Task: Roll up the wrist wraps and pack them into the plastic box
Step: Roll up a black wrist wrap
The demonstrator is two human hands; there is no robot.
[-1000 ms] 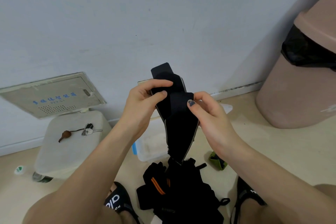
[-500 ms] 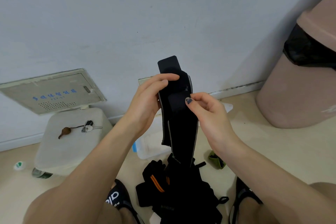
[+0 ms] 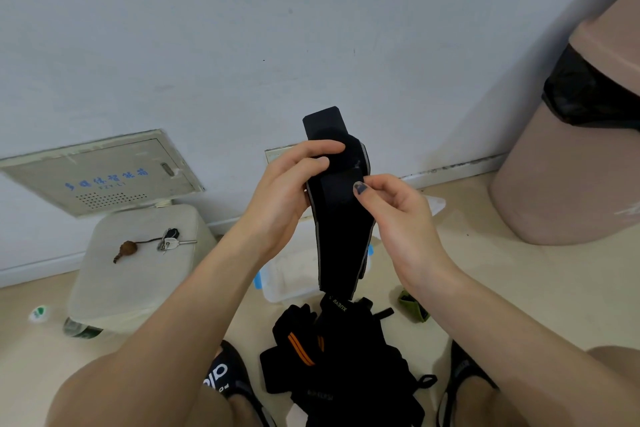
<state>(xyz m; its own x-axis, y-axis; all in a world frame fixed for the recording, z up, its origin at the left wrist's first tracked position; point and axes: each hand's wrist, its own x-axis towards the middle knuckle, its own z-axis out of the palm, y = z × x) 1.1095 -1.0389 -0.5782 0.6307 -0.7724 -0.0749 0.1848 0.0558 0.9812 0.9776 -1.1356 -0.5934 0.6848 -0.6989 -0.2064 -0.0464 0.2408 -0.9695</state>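
Wall panel: one grey metal wall panel [image 3: 100, 172] far left of the fingers, blue characters too blurred to read.
Stool: one white plastic stool [image 3: 138, 263] carrying one bunch of keys [image 3: 169, 242] with a brown charm.
Slipper: black slipper [image 3: 221, 380], white letters, partly hidden.
Left hand [image 3: 280, 201]: fingers curled round the upper end of the long black fabric wrist wrap [image 3: 343, 218].
Plastic box: one clear plastic box with blue clips [image 3: 287, 274], below the fingers behind the hanging wrap; contents cannot be told.
Pile: black wraps with orange stripes [image 3: 332, 350] on the floor beneath the fingers; tag reads "XUEVR".
Right hand [image 3: 405, 218]: thumb and fingers pinch the wrap's folded flap.
Bin: one pinkish plastic bin with black liner [image 3: 568, 163], far right.
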